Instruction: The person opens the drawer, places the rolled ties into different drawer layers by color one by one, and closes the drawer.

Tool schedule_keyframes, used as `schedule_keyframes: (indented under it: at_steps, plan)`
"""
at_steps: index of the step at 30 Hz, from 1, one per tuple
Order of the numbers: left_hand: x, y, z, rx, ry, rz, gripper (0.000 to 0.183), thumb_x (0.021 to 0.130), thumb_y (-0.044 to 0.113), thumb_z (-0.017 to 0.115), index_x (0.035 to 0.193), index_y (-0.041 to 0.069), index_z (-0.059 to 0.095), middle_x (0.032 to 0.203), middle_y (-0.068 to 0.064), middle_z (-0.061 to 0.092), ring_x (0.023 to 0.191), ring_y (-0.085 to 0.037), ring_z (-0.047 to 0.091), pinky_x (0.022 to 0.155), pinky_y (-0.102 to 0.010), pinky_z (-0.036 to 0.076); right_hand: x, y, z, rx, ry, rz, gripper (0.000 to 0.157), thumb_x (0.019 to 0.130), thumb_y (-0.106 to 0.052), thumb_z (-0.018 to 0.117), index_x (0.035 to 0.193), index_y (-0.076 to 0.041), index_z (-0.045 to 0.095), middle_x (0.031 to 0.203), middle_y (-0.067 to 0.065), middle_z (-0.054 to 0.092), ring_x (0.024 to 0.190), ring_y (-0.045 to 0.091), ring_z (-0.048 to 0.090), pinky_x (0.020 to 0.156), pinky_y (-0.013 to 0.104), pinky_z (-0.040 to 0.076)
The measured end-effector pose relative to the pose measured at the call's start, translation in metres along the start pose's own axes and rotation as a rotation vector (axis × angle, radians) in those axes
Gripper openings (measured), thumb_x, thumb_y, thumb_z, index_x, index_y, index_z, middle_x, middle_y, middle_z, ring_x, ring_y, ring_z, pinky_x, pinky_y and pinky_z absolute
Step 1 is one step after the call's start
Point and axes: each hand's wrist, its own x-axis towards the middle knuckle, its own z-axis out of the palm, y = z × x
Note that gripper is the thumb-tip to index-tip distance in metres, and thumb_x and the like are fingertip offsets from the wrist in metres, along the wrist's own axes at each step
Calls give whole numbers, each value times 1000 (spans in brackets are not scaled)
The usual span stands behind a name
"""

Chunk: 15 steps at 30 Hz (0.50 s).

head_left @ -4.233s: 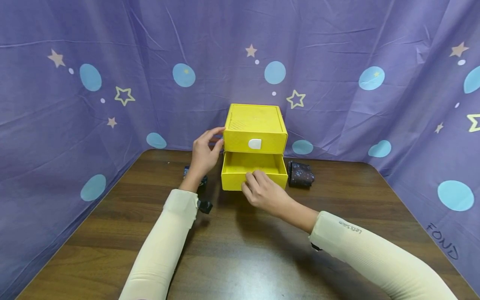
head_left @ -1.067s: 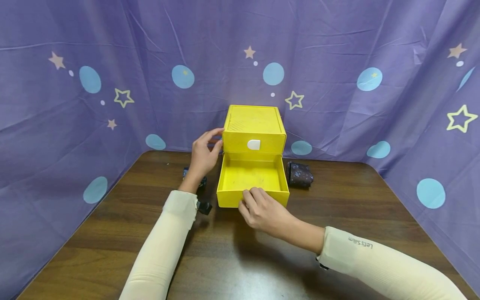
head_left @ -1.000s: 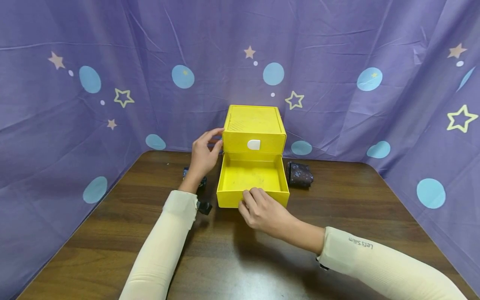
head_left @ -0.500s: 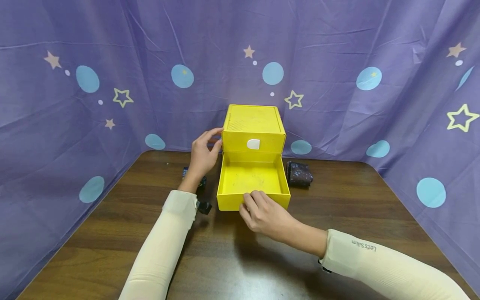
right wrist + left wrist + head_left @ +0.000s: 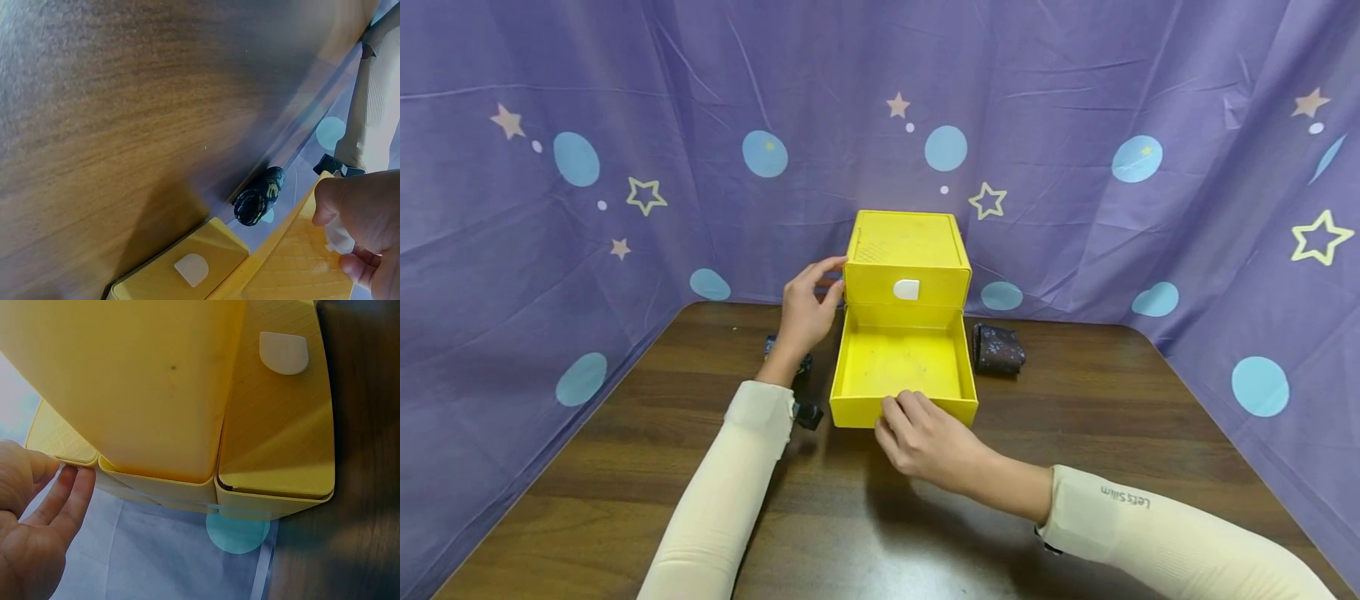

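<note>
A yellow drawer unit stands at the back of the table, its top drawer closed with a white handle. Below that, the middle drawer is pulled far out and holds nothing. My right hand pinches this drawer's white handle between thumb and fingers at the front. My left hand touches the unit's left side near the top with its fingertips, fingers fairly straight. Seen in the left wrist view, a bottom drawer is closed; the pulled-out drawer hides it from the head.
On the wooden table, a folded dark cloth with a blue print lies right of the unit. A rolled dark patterned cloth sits to its left, partly behind my left wrist. A purple star-patterned curtain hangs behind.
The middle drawer has come much farther out toward me, my right hand moving back with it, only slightly in the last second. My left hand has stayed at the unit's side.
</note>
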Motion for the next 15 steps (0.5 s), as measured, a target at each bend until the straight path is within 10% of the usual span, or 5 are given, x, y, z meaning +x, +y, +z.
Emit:
schedule_keyframes:
  at_steps: [15]
  plan:
    - [1, 1, 0, -4, 9, 14, 37, 101, 6, 64, 137, 16, 67, 127, -7, 67, 104, -27, 69, 81, -42, 62, -4, -6, 2, 7, -11, -30, 32, 100, 6, 40, 100, -1, 72, 98, 13, 58, 78, 25, 51, 67, 28, 48]
